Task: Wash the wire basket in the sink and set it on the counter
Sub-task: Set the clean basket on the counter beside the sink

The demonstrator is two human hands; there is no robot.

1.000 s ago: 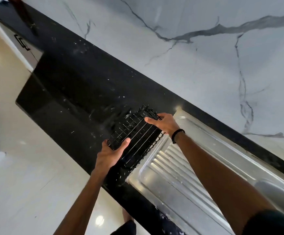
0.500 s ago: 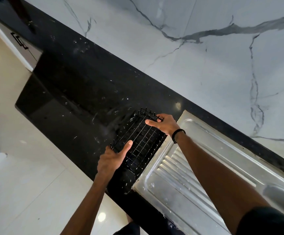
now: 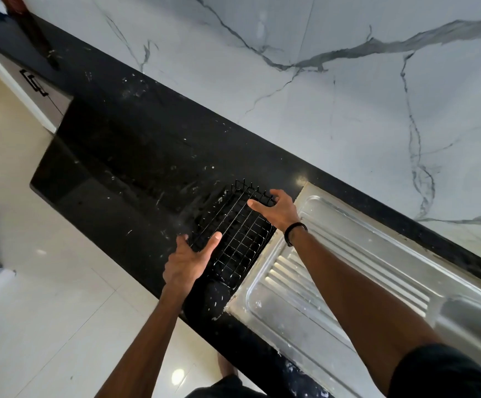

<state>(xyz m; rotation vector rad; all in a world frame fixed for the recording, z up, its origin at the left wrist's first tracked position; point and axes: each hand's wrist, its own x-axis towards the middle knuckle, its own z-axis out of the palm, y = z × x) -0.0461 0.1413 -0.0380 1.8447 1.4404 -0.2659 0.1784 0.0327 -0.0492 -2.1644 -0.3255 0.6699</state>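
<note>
The black wire basket (image 3: 235,234) lies on the black counter (image 3: 136,168), just left of the steel drainboard (image 3: 334,271). My left hand (image 3: 186,261) holds its near end, thumb stretched over the wires and fingers down the left side. At the far end my right hand (image 3: 279,209) has its fingers curled over the rim and its thumb pointing left above the mesh. A black band circles my right wrist. The sink bowl (image 3: 471,320) shows only at the right edge.
A white marble wall (image 3: 319,96) runs behind the counter. Water drops speckle the counter around the basket. The counter's front edge drops to a glossy tiled floor (image 3: 47,311) on the left. A cabinet handle (image 3: 32,81) sits at far left.
The basket has tipped from a raised angle to lie flat on the counter, a little further from the drainboard. Both hands stayed at its two ends.
</note>
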